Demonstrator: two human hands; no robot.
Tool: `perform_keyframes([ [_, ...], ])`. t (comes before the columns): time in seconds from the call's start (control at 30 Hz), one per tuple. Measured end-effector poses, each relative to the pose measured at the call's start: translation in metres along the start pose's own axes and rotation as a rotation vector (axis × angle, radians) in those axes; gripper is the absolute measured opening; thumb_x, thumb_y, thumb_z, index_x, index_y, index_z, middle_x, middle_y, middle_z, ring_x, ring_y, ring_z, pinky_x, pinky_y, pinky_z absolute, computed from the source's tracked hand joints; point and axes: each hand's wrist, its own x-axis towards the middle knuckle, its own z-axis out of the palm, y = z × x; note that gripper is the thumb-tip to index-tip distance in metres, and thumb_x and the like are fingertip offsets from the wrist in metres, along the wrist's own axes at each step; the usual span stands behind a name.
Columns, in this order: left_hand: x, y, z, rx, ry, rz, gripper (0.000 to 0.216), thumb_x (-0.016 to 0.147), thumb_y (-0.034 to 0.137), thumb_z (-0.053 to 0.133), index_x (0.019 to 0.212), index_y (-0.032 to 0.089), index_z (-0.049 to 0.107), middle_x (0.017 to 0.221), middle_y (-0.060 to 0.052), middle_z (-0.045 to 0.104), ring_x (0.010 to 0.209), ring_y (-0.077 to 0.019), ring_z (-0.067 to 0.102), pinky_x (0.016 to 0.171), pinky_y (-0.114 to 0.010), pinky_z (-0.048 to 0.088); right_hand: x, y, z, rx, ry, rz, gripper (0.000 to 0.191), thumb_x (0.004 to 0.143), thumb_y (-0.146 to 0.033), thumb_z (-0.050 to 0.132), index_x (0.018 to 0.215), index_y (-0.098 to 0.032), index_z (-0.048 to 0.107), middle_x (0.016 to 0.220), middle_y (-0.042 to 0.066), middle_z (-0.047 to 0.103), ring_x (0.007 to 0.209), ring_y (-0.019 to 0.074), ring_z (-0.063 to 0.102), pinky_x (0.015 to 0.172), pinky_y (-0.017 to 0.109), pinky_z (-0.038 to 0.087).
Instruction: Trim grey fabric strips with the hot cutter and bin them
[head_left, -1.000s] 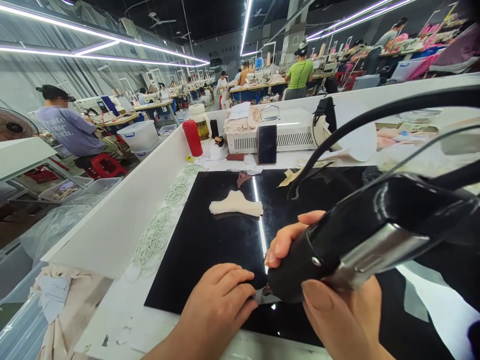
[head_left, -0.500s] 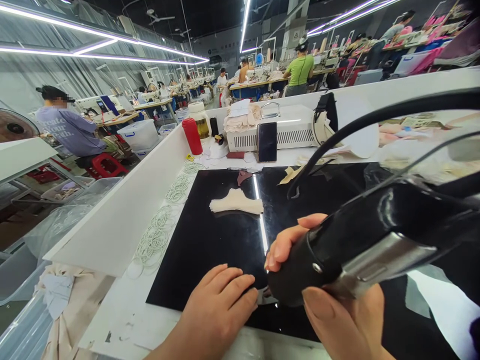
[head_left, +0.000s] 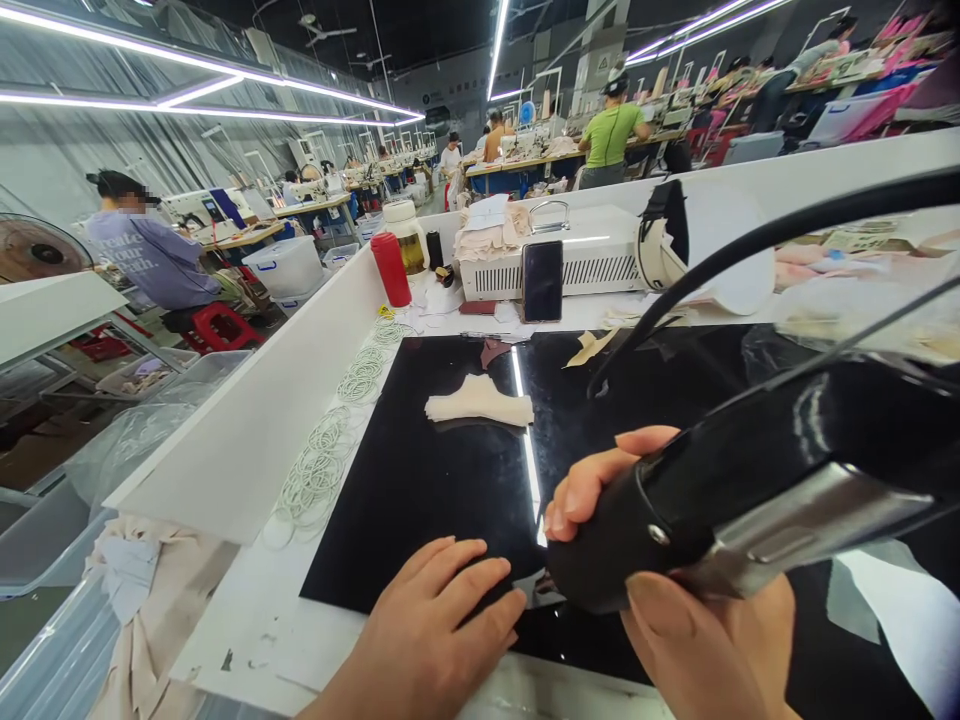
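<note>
My right hand (head_left: pixel 720 640) is wrapped round a thick black tool (head_left: pixel 675 520) with a metal strip along its side; its exact kind I cannot tell. A black cable rises behind it. My left hand (head_left: pixel 439 620) lies palm down at the near edge of a glossy black board (head_left: pixel 450 510), fingers stretched out. Its fingertips are close to the tool's rounded end, beside a small shiny patch whose nature I cannot make out. Farther back on the board rests a stack of cream fabric pieces (head_left: pixel 480 402).
Pale green cord loops (head_left: pixel 311 480) line the board's left side. Behind stand a red bottle (head_left: pixel 391 270), a phone (head_left: pixel 541 282) and a white vented box (head_left: pixel 592 262). White sheet material (head_left: pixel 892 610) lies at right. Low white walls (head_left: pixel 247 420) border the table; people work beyond.
The view has shifted slightly, so the scene sits a little to the right. Both hands keep nearly the same pose, and the tool stays in my right hand.
</note>
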Motion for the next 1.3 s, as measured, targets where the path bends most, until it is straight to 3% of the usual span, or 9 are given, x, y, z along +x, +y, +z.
perform_keyframes([
  [0.2,-0.008,0.005,0.009,0.069,0.065,0.034,0.019,0.101,0.029,0.06,0.113,0.024,0.075,0.115,0.003,0.077,0.107,-0.0192,0.071,0.104,-0.035,0.054,-0.004,0.003,-0.003,0.008,-0.073,0.019,0.039,0.096,-0.045,0.07,0.127,-0.032,0.05,0.094,0.0,0.062,0.077,0.0163,0.061,0.073,0.033,0.057],
  [0.33,-0.008,0.01,0.013,0.083,0.078,0.053,0.018,0.101,0.029,0.061,0.112,0.024,0.075,0.117,0.003,0.076,0.108,-0.019,0.07,0.109,-0.035,0.048,-0.006,0.004,-0.005,0.026,-0.1,0.043,0.035,0.096,-0.037,0.069,0.125,-0.033,0.05,0.096,0.002,0.064,0.074,0.0191,0.063,0.068,0.037,0.057],
  [0.53,-0.002,0.012,0.009,0.1,0.082,0.059,0.019,0.101,0.027,0.059,0.11,0.023,0.075,0.115,0.003,0.077,0.105,-0.0203,0.071,0.101,-0.036,0.054,-0.002,0.003,-0.003,-0.012,-0.068,0.022,0.037,0.092,-0.03,0.072,0.123,-0.031,0.052,0.092,0.001,0.063,0.071,0.0182,0.062,0.069,0.037,0.055],
  [0.77,0.001,0.009,0.007,0.09,0.055,0.06,0.022,0.103,0.027,0.056,0.113,0.023,0.075,0.113,0.002,0.078,0.101,-0.0207,0.074,0.093,-0.037,0.062,-0.002,0.005,-0.002,-0.035,-0.074,-0.021,0.022,0.098,-0.029,0.065,0.116,-0.032,0.053,0.088,-0.003,0.065,0.074,0.0169,0.064,0.085,0.042,0.054],
  [0.97,-0.005,0.0,-0.001,-0.028,-0.005,-0.003,0.023,0.105,0.03,0.054,0.115,0.021,0.072,0.116,0.002,0.077,0.11,-0.018,0.072,0.101,-0.034,0.059,-0.001,-0.001,0.003,0.028,0.006,0.027,0.033,0.091,-0.039,0.075,0.116,-0.03,0.055,0.081,-0.002,0.064,0.067,0.0161,0.061,0.06,0.03,0.055],
  [1.17,-0.001,-0.004,-0.006,-0.137,0.011,-0.042,0.02,0.103,0.024,0.055,0.115,0.015,0.07,0.114,-0.003,0.077,0.108,-0.0192,0.072,0.102,-0.036,0.06,0.0,-0.003,0.006,0.032,-0.012,0.061,0.034,0.091,-0.041,0.075,0.117,-0.033,0.055,0.082,-0.003,0.064,0.068,0.0154,0.062,0.062,0.029,0.057],
  [1.3,0.005,-0.002,-0.005,-0.156,-0.006,-0.04,0.021,0.103,0.025,0.055,0.115,0.014,0.07,0.114,-0.005,0.076,0.108,-0.0209,0.071,0.099,-0.036,0.061,-0.001,-0.004,0.006,0.014,-0.04,0.075,0.032,0.088,-0.047,0.077,0.106,-0.03,0.057,0.082,-0.001,0.064,0.068,0.0176,0.062,0.066,0.033,0.058],
])
